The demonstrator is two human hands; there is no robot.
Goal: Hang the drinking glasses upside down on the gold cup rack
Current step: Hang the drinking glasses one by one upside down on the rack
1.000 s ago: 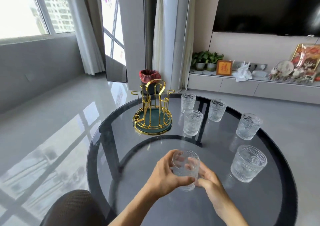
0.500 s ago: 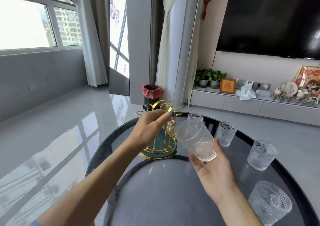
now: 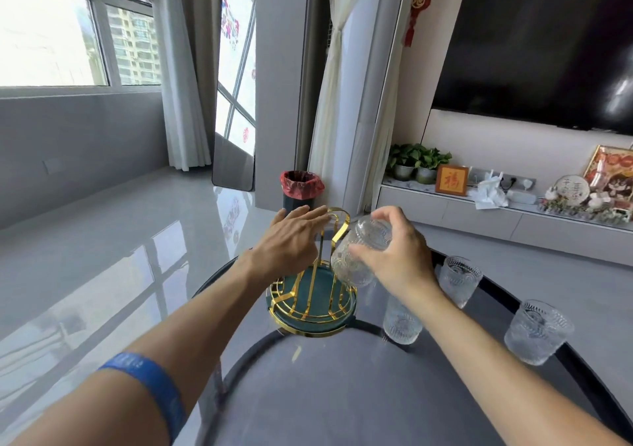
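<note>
The gold cup rack (image 3: 310,303), with a dark green round base, stands at the far side of the round glass table (image 3: 342,394). My left hand (image 3: 291,240) rests on the rack's top loop, fingers together. My right hand (image 3: 399,255) grips a textured drinking glass (image 3: 359,252), tipped mouth-down and to the left, just right of the rack's gold prongs. Three more glasses stand upright on the table: one under my right wrist (image 3: 401,322), one behind it (image 3: 459,279), and one at the right edge (image 3: 536,331).
A black bin with a red liner (image 3: 301,190) stands on the floor behind the table. A low cabinet (image 3: 513,216) with plants and ornaments runs along the right wall under a dark TV. Shiny floor lies to the left.
The glass passed from both hands into my right hand alone and turned mouth-down beside the rack. My left hand reached forward onto the rack's top. The camera came closer.
</note>
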